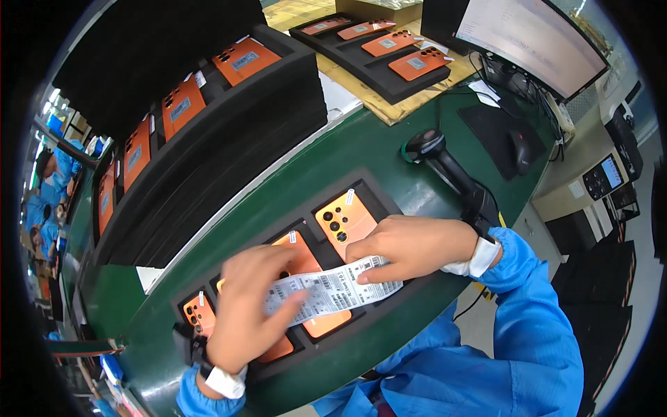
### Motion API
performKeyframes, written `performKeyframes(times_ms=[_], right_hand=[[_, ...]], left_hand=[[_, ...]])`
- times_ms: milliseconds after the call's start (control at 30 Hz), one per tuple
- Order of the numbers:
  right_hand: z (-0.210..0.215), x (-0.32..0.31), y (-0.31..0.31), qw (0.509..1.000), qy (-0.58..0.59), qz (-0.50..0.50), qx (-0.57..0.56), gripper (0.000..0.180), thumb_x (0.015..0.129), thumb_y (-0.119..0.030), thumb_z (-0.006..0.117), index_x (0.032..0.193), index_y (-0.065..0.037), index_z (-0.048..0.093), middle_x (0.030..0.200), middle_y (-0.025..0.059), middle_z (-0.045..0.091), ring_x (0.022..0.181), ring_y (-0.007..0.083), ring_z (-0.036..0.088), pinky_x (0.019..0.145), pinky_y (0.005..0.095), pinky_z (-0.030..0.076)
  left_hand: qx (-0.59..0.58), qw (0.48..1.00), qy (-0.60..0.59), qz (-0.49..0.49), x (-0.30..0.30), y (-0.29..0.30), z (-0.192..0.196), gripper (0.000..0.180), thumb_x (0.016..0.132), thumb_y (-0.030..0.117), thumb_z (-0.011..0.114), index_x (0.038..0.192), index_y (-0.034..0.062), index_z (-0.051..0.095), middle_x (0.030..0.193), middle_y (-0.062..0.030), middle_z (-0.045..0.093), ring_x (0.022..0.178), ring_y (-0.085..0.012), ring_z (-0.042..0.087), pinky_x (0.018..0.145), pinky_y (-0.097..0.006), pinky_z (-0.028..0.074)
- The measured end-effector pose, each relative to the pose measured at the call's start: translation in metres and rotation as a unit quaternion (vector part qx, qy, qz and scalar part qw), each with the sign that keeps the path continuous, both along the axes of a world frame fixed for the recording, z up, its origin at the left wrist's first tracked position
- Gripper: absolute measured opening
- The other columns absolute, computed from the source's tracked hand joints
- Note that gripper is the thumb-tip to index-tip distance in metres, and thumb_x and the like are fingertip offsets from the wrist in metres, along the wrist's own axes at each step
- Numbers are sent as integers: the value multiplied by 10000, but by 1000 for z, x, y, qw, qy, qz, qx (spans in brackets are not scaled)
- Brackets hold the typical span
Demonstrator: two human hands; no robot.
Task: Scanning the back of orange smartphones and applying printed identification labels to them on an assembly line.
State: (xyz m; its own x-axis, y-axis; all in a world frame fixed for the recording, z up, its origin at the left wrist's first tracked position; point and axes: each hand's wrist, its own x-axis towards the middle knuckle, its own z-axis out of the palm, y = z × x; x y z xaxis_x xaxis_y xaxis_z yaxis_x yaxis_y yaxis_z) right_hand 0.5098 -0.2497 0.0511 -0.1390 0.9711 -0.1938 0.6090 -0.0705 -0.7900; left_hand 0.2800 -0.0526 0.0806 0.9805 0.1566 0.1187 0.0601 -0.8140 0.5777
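Hands over black foam tray (389,198) at front edge of green bench (361,146), head view only. Left hand (251,306) & right hand (410,244) hold a white label strip (332,290) between them, strip stretched roughly level above the tray. Left: fingers curled, thumb pinching strip's left end; blurred, so exact grip hard to read. Right: fingers pressed together, tips pinning strip's right end from above. Under the strip, orange phones sit back-up in tray slots; one phone (345,221) clear of the hands just left of right hand, another (199,314) at tray's left end beside left wrist. Both wrists w/ white cuffs, blue sleeves. Barcode scanner (445,163) stands on bench just behind right hand. Mouse (521,147) on dark pad farther right, monitor (528,35) at top right. Tall stack of foam trays (229,132) w/ more orange phones behind left; another loaded tray (375,66) top centre. Other workers in blue at far left, small.
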Motion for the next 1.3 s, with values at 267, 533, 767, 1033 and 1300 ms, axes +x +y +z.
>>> performKeyframes(times_ms=[267,533,767,1033,1300], right_hand=[[-7,-12,-5,985,-26,-89,148,226,990,-260,657,1052,-45,685,897,181,736,826,404,718,734,487,547],[-13,-11,2,979,-32,-115,167,227,987,-252,637,926,-44,705,779,155,727,720,386,711,687,477,546],[-13,-11,3,982,-33,-121,144,249,977,-250,631,911,-25,717,802,173,743,727,390,719,708,478,555],[-19,-6,1,983,-3,-140,118,257,965,-243,636,963,-11,746,849,203,761,752,401,726,746,469,565],[-19,-4,-5,979,48,-135,148,221,973,-235,649,938,-30,723,821,156,741,750,370,714,714,453,540]], left_hand=[[-77,988,114,-75,45,-12,-12,274,1052,228,668,1057,-22,781,792,-220,733,688,-348,726,659,-421,551],[-92,991,87,-47,41,-16,-17,249,1046,274,663,1012,57,781,734,-201,708,662,-378,707,625,-471,535],[-48,995,80,-40,41,-22,-15,199,1011,218,702,984,36,777,717,-182,705,648,-354,710,604,-441,537],[83,995,0,-57,43,-36,-20,132,949,169,750,935,40,774,663,-145,671,605,-325,690,585,-431,527],[-84,989,118,-31,51,-24,-14,214,1025,194,697,1037,-7,771,766,-218,722,621,-337,706,590,-402,518]])
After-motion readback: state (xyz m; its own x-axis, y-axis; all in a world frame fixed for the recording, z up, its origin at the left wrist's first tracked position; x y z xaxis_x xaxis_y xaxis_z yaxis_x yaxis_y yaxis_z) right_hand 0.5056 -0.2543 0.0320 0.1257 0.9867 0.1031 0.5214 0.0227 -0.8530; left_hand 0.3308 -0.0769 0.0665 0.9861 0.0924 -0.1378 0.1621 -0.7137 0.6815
